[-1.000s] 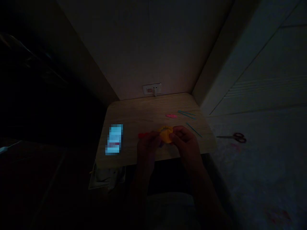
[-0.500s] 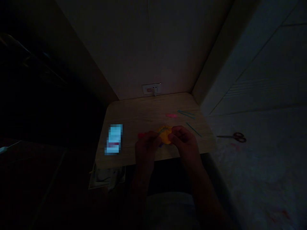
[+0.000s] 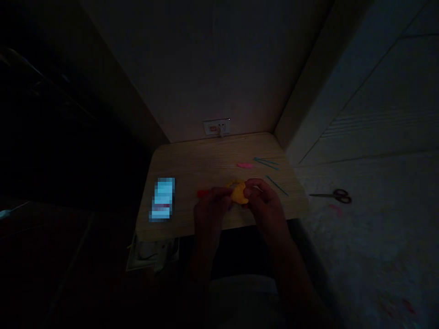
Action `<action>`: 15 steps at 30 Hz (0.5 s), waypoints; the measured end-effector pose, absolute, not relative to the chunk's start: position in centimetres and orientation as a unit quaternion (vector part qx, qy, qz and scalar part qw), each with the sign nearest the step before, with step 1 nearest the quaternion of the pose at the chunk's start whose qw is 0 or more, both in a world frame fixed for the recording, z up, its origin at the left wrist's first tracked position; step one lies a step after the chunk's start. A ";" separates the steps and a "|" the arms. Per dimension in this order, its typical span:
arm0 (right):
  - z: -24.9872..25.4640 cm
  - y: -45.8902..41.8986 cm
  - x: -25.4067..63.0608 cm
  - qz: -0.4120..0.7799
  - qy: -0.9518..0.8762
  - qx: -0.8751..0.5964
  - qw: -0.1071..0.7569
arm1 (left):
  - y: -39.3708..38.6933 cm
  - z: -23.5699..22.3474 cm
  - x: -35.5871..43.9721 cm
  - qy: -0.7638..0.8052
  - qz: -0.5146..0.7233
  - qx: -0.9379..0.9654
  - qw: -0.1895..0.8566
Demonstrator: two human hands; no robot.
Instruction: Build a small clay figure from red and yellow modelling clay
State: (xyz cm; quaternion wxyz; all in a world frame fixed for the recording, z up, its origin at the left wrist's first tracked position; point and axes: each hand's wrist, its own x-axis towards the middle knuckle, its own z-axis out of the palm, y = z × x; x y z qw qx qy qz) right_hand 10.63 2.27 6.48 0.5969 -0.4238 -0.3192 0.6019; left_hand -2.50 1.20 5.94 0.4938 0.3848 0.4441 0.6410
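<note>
Between my hands, just above the small wooden table, is a soft-looking yellow piece [image 3: 239, 194]; its exact kind is hard to tell in the dim light. A thin yellow curl stands out at its upper left. My left hand [image 3: 210, 210] is closed, its fingertips pinching the left side of the piece. On the other side, my right hand [image 3: 265, 201] grips the right edge between thumb and fingers. A red piece [image 3: 202, 193] lies beside my left fingers, partly covered by them. Something small and bluish shows faintly below the yellow piece.
On the wooden table [image 3: 192, 160] lie a glowing, blurred phone [image 3: 162, 199], a pink piece [image 3: 244, 165] and thin blue-green sticks [image 3: 276, 184]. Scissors [image 3: 334, 196] rest on the pale surface at right. A wall socket [image 3: 216, 128] holds a plug. A tray [image 3: 130, 264] sits below the table's left front.
The yellow piece has turned a little in my fingers, and its curled strip now stands apart at the upper left. Both hands have shifted only slightly.
</note>
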 end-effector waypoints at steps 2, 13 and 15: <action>6.3 2.2 10.7 0.598 -0.328 -0.419 0.599 | 1.3 5.9 -2.6 0.452 0.636 0.382 0.496; 6.8 1.9 10.7 0.615 -0.425 -0.389 0.538 | 1.3 6.5 -3.2 0.438 0.620 0.491 0.427; 6.9 1.9 10.7 0.616 -0.420 -0.399 0.534 | 1.3 6.5 -3.2 0.443 0.613 0.495 0.428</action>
